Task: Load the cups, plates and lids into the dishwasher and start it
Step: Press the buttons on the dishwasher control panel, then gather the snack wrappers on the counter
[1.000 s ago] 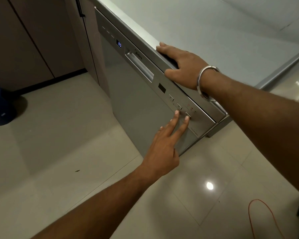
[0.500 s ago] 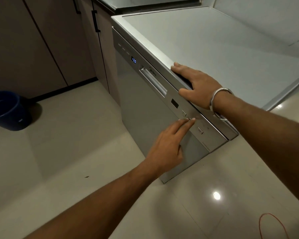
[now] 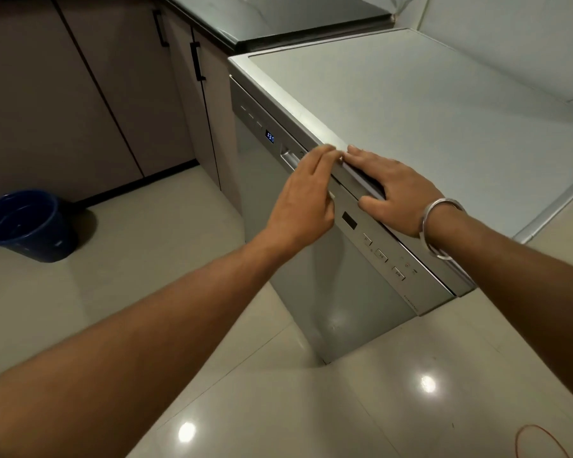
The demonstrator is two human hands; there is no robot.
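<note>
A silver freestanding dishwasher (image 3: 344,312) stands with its door closed; a small blue display (image 3: 270,138) glows on the control strip and a row of buttons (image 3: 381,256) sits further right. My right hand (image 3: 394,190), with a metal bangle on the wrist, lies flat on the front edge of the dishwasher's top, thumb hanging over the panel. My left hand (image 3: 306,196) hovers in front of the upper panel with fingers straight, its fingertips at the top edge beside my right hand's fingertips. No cups, plates or lids are in view.
Brown cabinets with black handles (image 3: 197,61) stand left of the dishwasher under a dark counter (image 3: 278,21). A dark blue bucket (image 3: 27,226) sits on the glossy tiled floor at far left. An orange cable (image 3: 543,441) loops on the floor at bottom right.
My left hand has left the buttons and risen up and left to the door's top edge. The view has pulled back; my right hand stays on the top edge.
</note>
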